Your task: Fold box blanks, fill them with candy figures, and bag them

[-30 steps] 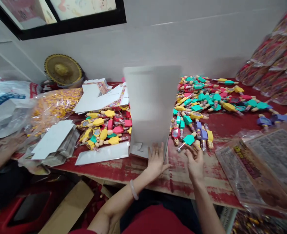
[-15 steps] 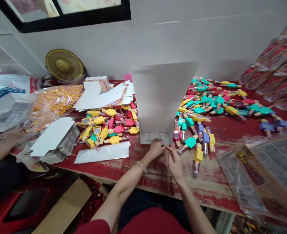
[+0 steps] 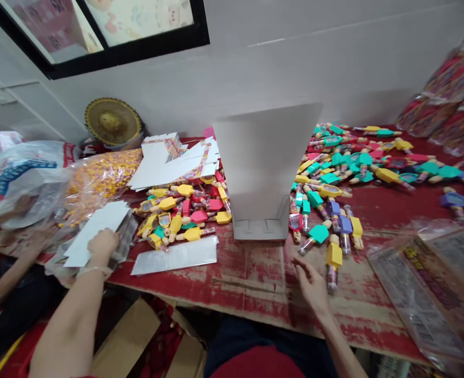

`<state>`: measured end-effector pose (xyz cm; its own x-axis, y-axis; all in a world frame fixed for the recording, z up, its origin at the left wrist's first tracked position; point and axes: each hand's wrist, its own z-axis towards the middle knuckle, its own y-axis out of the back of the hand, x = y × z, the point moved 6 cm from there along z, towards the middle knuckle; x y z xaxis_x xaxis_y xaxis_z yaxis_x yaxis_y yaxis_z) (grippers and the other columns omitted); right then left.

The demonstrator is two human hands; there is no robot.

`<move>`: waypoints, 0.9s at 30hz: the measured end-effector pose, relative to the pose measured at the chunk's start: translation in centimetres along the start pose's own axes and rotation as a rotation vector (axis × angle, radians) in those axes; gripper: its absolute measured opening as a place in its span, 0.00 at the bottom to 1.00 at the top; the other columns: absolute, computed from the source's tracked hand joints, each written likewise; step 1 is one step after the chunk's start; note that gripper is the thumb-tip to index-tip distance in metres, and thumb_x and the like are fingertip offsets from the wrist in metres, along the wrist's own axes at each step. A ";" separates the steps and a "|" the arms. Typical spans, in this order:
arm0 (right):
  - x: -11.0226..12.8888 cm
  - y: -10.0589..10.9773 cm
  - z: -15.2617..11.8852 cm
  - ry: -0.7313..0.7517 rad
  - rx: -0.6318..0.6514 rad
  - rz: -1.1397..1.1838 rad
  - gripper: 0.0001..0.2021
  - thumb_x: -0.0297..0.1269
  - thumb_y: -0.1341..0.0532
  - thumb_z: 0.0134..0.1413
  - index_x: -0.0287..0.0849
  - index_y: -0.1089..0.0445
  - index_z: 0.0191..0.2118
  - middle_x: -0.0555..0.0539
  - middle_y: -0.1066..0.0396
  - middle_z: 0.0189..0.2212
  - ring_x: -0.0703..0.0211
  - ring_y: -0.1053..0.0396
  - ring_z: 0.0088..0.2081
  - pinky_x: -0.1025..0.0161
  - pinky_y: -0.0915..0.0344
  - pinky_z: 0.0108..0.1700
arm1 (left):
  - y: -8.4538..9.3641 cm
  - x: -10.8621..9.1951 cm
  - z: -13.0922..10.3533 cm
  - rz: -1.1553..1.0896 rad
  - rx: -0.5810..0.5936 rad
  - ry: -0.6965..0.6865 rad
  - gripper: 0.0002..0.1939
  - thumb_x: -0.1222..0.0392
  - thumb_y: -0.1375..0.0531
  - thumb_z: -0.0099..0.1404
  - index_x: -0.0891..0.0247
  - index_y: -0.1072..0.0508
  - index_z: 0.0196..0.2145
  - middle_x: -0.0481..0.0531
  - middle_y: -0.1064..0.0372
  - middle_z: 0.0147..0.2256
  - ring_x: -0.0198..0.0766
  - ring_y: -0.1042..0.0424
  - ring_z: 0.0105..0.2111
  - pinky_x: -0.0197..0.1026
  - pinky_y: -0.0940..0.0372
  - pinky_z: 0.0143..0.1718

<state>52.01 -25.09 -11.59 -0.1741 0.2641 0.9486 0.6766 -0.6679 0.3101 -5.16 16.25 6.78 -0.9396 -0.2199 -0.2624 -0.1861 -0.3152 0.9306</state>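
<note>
In the head view, the grey box (image 3: 261, 173) with a tall back panel is standing near the centre. At its 8 o'clock, the left hand (image 3: 103, 247) is resting with curled fingers on stacked white cards (image 3: 90, 226); whether it is grasping one, I cannot tell. At 5 o'clock, the right hand (image 3: 312, 286) is holding nothing, fingers loosely spreading near a green toy (image 3: 319, 233).

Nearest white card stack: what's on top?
The left hand rests on the white card stack; plain white shows around it. The patch beneath is covered.
</note>
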 end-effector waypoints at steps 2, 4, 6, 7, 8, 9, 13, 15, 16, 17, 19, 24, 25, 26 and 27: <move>0.5 -0.2 0.0 0.006 -0.003 0.009 0.24 0.56 0.43 0.57 0.43 0.23 0.48 0.39 0.21 0.49 0.42 0.26 0.53 0.42 0.34 0.61 | 0.0 0.5 -0.5 0.042 0.069 0.042 0.27 0.54 0.38 0.59 0.60 0.51 0.13 0.55 0.42 0.16 0.68 0.25 0.47 0.72 0.33 0.45; 1.1 -0.4 -0.1 0.013 0.016 0.012 0.24 0.56 0.43 0.57 0.43 0.23 0.47 0.39 0.21 0.48 0.42 0.25 0.52 0.43 0.33 0.60 | 0.3 0.1 -1.1 0.080 0.120 0.067 0.26 0.57 0.37 0.55 0.60 0.51 0.12 0.47 0.54 0.14 0.64 0.26 0.44 0.69 0.33 0.47; 1.7 -0.5 -0.2 0.021 0.043 0.011 0.24 0.56 0.43 0.57 0.43 0.23 0.47 0.39 0.21 0.48 0.43 0.25 0.52 0.44 0.32 0.59 | 1.0 -0.7 -1.3 0.099 0.131 0.060 0.23 0.59 0.37 0.54 0.60 0.48 0.12 0.44 0.59 0.15 0.60 0.27 0.42 0.65 0.33 0.47; 2.0 -0.5 -0.2 0.025 0.054 0.011 0.24 0.56 0.43 0.57 0.43 0.23 0.47 0.39 0.21 0.48 0.43 0.24 0.51 0.44 0.32 0.59 | 1.4 -1.1 -1.2 0.106 0.127 0.053 0.22 0.60 0.38 0.54 0.59 0.47 0.13 0.43 0.60 0.15 0.58 0.27 0.41 0.62 0.33 0.47; 2.3 -0.5 -0.2 0.027 0.060 0.011 0.24 0.56 0.42 0.57 0.43 0.23 0.47 0.39 0.21 0.48 0.43 0.24 0.51 0.44 0.32 0.58 | 1.8 -1.4 -1.2 0.112 0.119 0.045 0.21 0.62 0.38 0.54 0.59 0.47 0.13 0.43 0.61 0.16 0.57 0.28 0.40 0.61 0.33 0.47; 2.7 -0.6 -0.2 0.029 0.065 0.012 0.25 0.56 0.42 0.56 0.43 0.23 0.48 0.39 0.21 0.48 0.43 0.24 0.51 0.44 0.31 0.58 | 2.1 -1.6 -1.2 0.119 0.111 0.034 0.20 0.63 0.39 0.54 0.59 0.48 0.14 0.42 0.62 0.16 0.55 0.28 0.39 0.59 0.33 0.46; 4.0 -0.8 -0.2 0.052 0.082 0.012 0.25 0.56 0.43 0.57 0.42 0.23 0.47 0.39 0.21 0.47 0.43 0.23 0.49 0.47 0.28 0.53 | 2.1 -2.3 -1.9 0.141 0.110 -0.031 0.21 0.68 0.40 0.54 0.58 0.51 0.17 0.40 0.62 0.18 0.52 0.29 0.37 0.55 0.35 0.47; 4.3 -0.8 -0.3 0.066 0.077 0.020 0.24 0.56 0.42 0.57 0.42 0.23 0.47 0.39 0.20 0.46 0.44 0.23 0.49 0.48 0.27 0.52 | 1.8 -2.5 -2.7 0.151 0.113 -0.048 0.21 0.68 0.40 0.55 0.58 0.51 0.18 0.40 0.62 0.19 0.51 0.30 0.37 0.53 0.35 0.46; 4.3 -0.8 -0.4 0.069 0.071 0.027 0.24 0.56 0.42 0.57 0.43 0.23 0.47 0.39 0.20 0.46 0.44 0.23 0.49 0.49 0.27 0.52 | 1.6 -2.7 -3.0 0.155 0.118 -0.051 0.21 0.68 0.40 0.56 0.58 0.50 0.19 0.40 0.62 0.19 0.51 0.30 0.37 0.52 0.35 0.46; 4.0 -0.7 -0.6 0.067 0.067 0.034 0.24 0.56 0.42 0.57 0.43 0.23 0.47 0.39 0.20 0.46 0.44 0.23 0.49 0.48 0.27 0.53 | 1.4 -2.8 -3.2 0.158 0.127 -0.051 0.20 0.66 0.39 0.57 0.59 0.49 0.19 0.41 0.61 0.19 0.51 0.30 0.37 0.51 0.35 0.46; 3.2 -0.4 -0.8 0.051 0.065 0.048 0.24 0.57 0.42 0.56 0.43 0.23 0.47 0.39 0.20 0.46 0.44 0.23 0.49 0.47 0.27 0.54 | 1.4 -3.1 -3.3 0.159 0.161 -0.044 0.19 0.62 0.36 0.57 0.61 0.43 0.18 0.42 0.56 0.19 0.50 0.30 0.36 0.49 0.35 0.44; 1.1 0.9 -1.1 0.004 0.042 0.086 0.25 0.58 0.41 0.56 0.43 0.23 0.47 0.38 0.20 0.45 0.43 0.23 0.49 0.45 0.30 0.57 | 5.0 -4.1 -2.5 0.164 0.057 0.060 0.09 0.58 0.39 0.63 0.68 0.27 0.30 0.54 0.32 0.27 0.50 0.27 0.39 0.48 0.33 0.44; 1.3 1.0 -1.1 -0.003 0.040 0.096 0.25 0.59 0.40 0.55 0.43 0.23 0.47 0.38 0.20 0.45 0.43 0.23 0.49 0.44 0.31 0.57 | 6.4 -4.8 -3.2 0.122 -0.046 0.063 0.10 0.58 0.41 0.65 0.68 0.26 0.35 0.57 0.28 0.32 0.50 0.27 0.41 0.49 0.33 0.46; 1.7 0.9 -1.0 -0.008 0.042 0.109 0.25 0.59 0.39 0.55 0.43 0.23 0.47 0.38 0.20 0.45 0.42 0.23 0.49 0.44 0.31 0.58 | 7.7 -5.7 -4.6 0.036 -0.158 0.037 0.11 0.58 0.43 0.67 0.68 0.25 0.41 0.59 0.25 0.37 0.49 0.27 0.43 0.50 0.33 0.47; 2.5 0.7 -1.0 -0.009 0.047 0.127 0.25 0.59 0.39 0.55 0.43 0.23 0.47 0.38 0.20 0.45 0.42 0.23 0.49 0.44 0.31 0.58 | 8.6 -6.7 -6.7 -0.097 -0.258 -0.011 0.14 0.57 0.43 0.68 0.68 0.26 0.45 0.60 0.24 0.41 0.47 0.26 0.43 0.49 0.33 0.49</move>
<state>51.30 -25.59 -8.98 -0.0788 0.1858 0.9794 0.7259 -0.6627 0.1841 1.49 8.84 14.86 -0.9244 -0.1676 -0.3426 -0.1971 -0.5591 0.8053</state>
